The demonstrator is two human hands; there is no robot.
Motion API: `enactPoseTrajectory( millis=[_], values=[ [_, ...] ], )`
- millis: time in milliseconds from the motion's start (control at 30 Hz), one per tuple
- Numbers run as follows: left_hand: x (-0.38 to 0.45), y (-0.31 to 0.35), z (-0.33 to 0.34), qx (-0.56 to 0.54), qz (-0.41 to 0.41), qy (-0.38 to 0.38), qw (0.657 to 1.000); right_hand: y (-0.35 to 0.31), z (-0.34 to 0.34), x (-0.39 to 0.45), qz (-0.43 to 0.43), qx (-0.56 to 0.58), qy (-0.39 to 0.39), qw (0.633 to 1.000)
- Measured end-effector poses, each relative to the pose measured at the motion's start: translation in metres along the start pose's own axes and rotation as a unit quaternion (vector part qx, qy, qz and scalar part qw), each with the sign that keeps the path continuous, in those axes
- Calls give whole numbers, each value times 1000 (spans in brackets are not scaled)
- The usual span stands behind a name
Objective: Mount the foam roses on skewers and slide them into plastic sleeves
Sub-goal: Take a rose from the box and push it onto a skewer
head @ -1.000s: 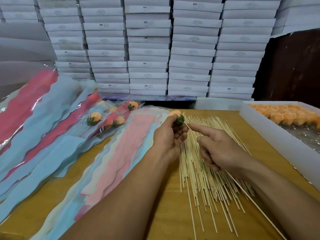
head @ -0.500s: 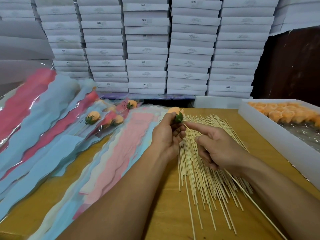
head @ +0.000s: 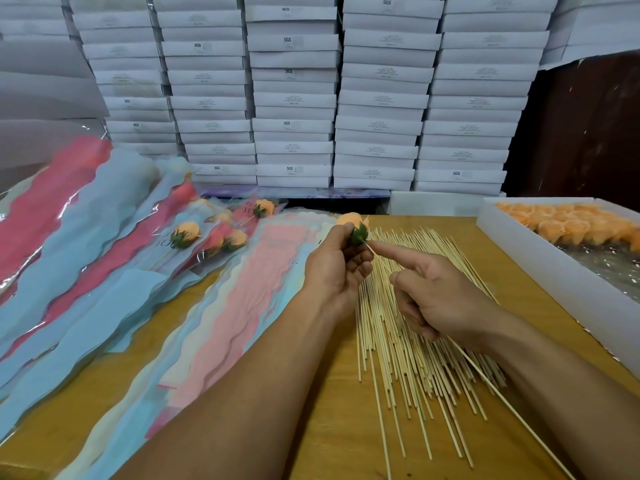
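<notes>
My left hand [head: 337, 268] grips an orange foam rose [head: 349, 220] with a green base, held above the table's middle. My right hand [head: 440, 296] holds a long wooden skewer [head: 512, 407], index finger stretched along it, its tip touching the rose's green base. Below both hands lies a loose pile of skewers [head: 408, 348]. Plastic sleeves [head: 242, 306] in pink, blue and red fan out on the left. Finished sleeved roses [head: 188, 233] lie further back on the sleeves.
A white box of orange foam roses [head: 571, 226] stands at the right on the wooden table [head: 339, 427]. Stacks of white cartons [head: 294, 98] fill the wall behind. A dark panel [head: 588, 133] stands at the far right.
Both hands have stayed together with the skewer tip held at the rose's base; the view has shifted slightly.
</notes>
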State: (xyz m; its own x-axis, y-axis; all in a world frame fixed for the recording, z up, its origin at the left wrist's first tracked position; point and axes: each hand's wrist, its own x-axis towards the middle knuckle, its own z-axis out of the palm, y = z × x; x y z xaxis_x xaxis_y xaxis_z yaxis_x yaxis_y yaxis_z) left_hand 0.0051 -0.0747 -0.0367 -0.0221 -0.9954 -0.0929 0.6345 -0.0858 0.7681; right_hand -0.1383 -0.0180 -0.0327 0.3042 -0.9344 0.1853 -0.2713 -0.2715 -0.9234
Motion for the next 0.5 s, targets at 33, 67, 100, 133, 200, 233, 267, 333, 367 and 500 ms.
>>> enactPoseTrajectory(
  millis=[33,67,100,133,200,233,267,333,367,500],
  values=[
    [0,0,0,0,0,-1,1000,0,0,0,-1,-1,0,1000],
    [0,0,0,-1,1,-2,1000,0,0,0,-2,-1,-1,1000],
    [0,0,-1,-1,2,-3,1000,0,0,0,-2,-2,-1,1000],
    [0,0,-1,-1,3,-4,1000,0,0,0,-3,-1,-1,1000],
    [0,-1,-1,-1,4,-6,1000,1,0,1,-2,0,-2,1000],
    [0,0,-1,-1,4,-7,1000,1,0,1,-2,1,-3,1000],
    [0,0,-1,-2,4,-8,1000,1,-1,1,-1,1,-4,1000],
    [0,-1,-2,-2,4,-10,1000,2,-1,1,-2,1,-8,1000],
    [0,-1,-2,-2,4,-11,1000,2,-1,1,-3,1,-11,1000],
    [0,0,-2,-6,1,-10,1000,3,-3,2,-4,5,-13,1000]
  ],
)
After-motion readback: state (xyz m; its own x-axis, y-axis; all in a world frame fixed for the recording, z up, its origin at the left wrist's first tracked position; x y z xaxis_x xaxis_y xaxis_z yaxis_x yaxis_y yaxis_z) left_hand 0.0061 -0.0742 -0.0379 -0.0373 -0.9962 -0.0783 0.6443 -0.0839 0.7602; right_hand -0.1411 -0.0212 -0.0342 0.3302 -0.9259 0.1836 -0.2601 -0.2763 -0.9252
